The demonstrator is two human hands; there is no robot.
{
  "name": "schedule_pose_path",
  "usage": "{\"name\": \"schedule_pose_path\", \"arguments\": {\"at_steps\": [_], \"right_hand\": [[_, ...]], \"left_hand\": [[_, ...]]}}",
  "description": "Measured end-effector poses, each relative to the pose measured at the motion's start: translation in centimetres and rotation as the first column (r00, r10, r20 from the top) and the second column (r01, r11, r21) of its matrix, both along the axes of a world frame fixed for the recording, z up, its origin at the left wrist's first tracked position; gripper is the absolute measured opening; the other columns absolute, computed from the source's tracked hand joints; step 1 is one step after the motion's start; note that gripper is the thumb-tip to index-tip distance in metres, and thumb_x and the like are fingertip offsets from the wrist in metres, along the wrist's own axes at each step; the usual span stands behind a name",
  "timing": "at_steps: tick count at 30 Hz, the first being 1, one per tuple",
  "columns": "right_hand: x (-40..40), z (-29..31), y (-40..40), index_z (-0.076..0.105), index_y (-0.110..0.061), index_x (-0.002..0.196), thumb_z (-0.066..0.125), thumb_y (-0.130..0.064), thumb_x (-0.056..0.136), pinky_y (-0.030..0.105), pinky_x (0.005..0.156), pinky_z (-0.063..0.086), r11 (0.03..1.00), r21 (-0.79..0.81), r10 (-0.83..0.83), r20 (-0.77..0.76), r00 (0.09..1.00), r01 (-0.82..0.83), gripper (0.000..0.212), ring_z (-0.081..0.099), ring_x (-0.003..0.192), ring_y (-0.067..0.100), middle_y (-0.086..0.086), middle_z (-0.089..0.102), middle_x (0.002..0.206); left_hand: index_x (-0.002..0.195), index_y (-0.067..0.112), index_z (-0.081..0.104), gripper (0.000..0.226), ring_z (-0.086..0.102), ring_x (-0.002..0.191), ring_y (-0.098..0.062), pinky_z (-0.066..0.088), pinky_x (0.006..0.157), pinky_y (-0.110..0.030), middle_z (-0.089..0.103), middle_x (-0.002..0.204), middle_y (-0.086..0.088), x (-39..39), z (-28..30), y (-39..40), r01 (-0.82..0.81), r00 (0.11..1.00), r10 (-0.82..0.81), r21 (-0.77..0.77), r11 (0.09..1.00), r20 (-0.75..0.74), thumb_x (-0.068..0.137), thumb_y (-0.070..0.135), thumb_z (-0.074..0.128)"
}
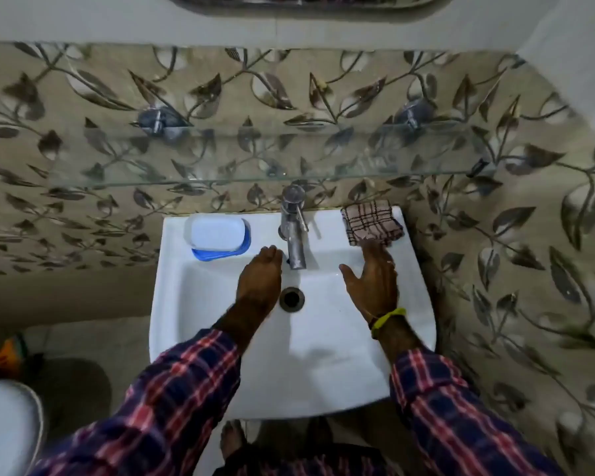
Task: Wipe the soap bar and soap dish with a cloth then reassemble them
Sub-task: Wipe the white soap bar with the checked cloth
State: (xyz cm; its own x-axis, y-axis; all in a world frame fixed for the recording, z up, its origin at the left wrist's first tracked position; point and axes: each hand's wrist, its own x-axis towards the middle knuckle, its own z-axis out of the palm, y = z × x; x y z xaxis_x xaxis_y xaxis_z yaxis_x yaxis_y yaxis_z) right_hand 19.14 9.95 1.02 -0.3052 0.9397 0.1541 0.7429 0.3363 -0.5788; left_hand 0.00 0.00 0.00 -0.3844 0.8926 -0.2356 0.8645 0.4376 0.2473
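Observation:
A blue soap dish (243, 247) stands on the back left ledge of the white sink (323, 372), covered by a whitish translucent lid (215, 232); the soap bar is hidden. A folded brown checked cloth (370, 221) lies on the back right ledge. My left hand (259, 281) hovers over the basin just right of the dish, fingers together and holding nothing. My right hand (375, 280) is flat with fingers spread, its fingertips at the cloth's near edge.
A chrome tap (294, 228) rises between my hands, above the drain (292, 297). A glass shelf (255, 166) on metal brackets hangs over the sink's back. A toilet (7, 427) stands at the lower left, and leaf-patterned tiles cover the wall.

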Motion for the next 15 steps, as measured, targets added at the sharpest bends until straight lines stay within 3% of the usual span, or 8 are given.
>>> {"name": "schedule_pose_path", "arguments": {"at_steps": [2, 4, 6, 8, 11, 13, 15], "right_hand": [[-0.7, -0.2, 2.5, 0.041, 0.007, 0.146, 0.083, -0.029, 0.079, 0.058, 0.117, 0.029, 0.995, 0.004, 0.097, 0.189, 0.977, -0.100, 0.086, 0.032, 0.146, 0.045, 0.028, 0.039, 0.153], [-1.8, 0.1, 5.1, 0.018, 0.003, 0.155, 0.080, -0.044, 0.079, 0.054, 0.124, 0.010, 0.983, -0.102, 0.181, 0.389, 0.903, -0.153, 0.109, 0.010, 0.153, 0.041, 0.026, 0.015, 0.163], [-3.0, -0.1, 7.3, 0.007, 0.002, 0.157, 0.082, -0.054, 0.070, 0.052, 0.123, 0.002, 0.979, -0.122, 0.201, 0.499, 0.843, -0.162, 0.127, 0.002, 0.154, 0.040, 0.026, 0.005, 0.165], [-3.6, -1.1, 8.3, 0.005, 0.002, 0.157, 0.084, -0.057, 0.065, 0.053, 0.124, 0.005, 0.977, -0.142, 0.211, 0.559, 0.802, -0.158, 0.135, 0.005, 0.154, 0.040, 0.026, 0.006, 0.165], [-4.0, -2.6, 8.1, 0.022, 0.005, 0.154, 0.089, -0.051, 0.058, 0.053, 0.117, 0.028, 0.983, -0.134, 0.182, 0.630, 0.755, -0.125, 0.130, 0.031, 0.147, 0.040, 0.028, 0.027, 0.159], [-4.4, -3.5, 7.2, 0.056, 0.003, 0.136, 0.096, -0.042, 0.045, 0.048, 0.090, 0.055, 0.989, -0.128, 0.145, 0.729, 0.669, -0.075, 0.109, 0.062, 0.122, 0.036, 0.025, 0.061, 0.134], [-4.2, -3.5, 6.4, 0.072, -0.004, 0.114, 0.091, -0.027, 0.054, 0.041, 0.063, 0.059, 0.993, -0.093, 0.122, 0.740, 0.662, -0.079, 0.067, 0.074, 0.094, 0.030, 0.016, 0.075, 0.107]], "left_hand": [[0.160, 0.009, 0.021, 0.060, 0.020, 0.156, -0.025, 0.030, 0.119, -0.037, 0.020, 0.169, -0.011, -0.1, -0.2, 0.6, -0.012, 1.000, 0.010, -0.049, 0.999, -0.029, 0.105, 0.009, 0.046], [0.160, 0.009, 0.020, 0.062, 0.023, 0.155, -0.027, 0.033, 0.117, -0.037, 0.020, 0.169, -0.012, 0.0, -0.5, 1.0, -0.005, 0.998, -0.001, -0.089, 0.996, -0.060, 0.104, 0.006, 0.048], [0.156, 0.010, 0.031, 0.058, 0.040, 0.146, -0.029, 0.039, 0.112, -0.036, 0.036, 0.162, -0.014, -0.3, -0.1, 1.7, -0.006, 0.997, -0.003, -0.105, 0.995, -0.081, 0.101, 0.004, 0.049], [0.144, 0.015, 0.048, 0.050, 0.059, 0.125, -0.031, 0.049, 0.096, -0.037, 0.058, 0.141, -0.011, -1.0, 0.2, 1.9, -0.041, 0.996, 0.035, -0.071, 0.997, -0.087, 0.096, 0.001, 0.052], [0.137, 0.020, 0.057, 0.052, 0.064, 0.112, -0.033, 0.051, 0.088, -0.039, 0.066, 0.128, -0.008, -1.8, -0.3, 1.7, -0.065, 0.996, 0.063, -0.037, 0.997, -0.060, 0.091, -0.003, 0.054], [0.138, 0.020, 0.056, 0.055, 0.064, 0.111, -0.034, 0.051, 0.088, -0.040, 0.066, 0.128, -0.008, -1.8, -0.6, 1.5, -0.072, 0.996, 0.070, -0.032, 0.997, -0.051, 0.090, -0.004, 0.055], [0.139, 0.019, 0.055, 0.055, 0.063, 0.111, -0.034, 0.051, 0.089, -0.040, 0.065, 0.128, -0.009, -1.5, -0.7, 1.5, -0.079, 0.996, 0.078, -0.031, 0.996, -0.031, 0.089, -0.005, 0.054]]}}
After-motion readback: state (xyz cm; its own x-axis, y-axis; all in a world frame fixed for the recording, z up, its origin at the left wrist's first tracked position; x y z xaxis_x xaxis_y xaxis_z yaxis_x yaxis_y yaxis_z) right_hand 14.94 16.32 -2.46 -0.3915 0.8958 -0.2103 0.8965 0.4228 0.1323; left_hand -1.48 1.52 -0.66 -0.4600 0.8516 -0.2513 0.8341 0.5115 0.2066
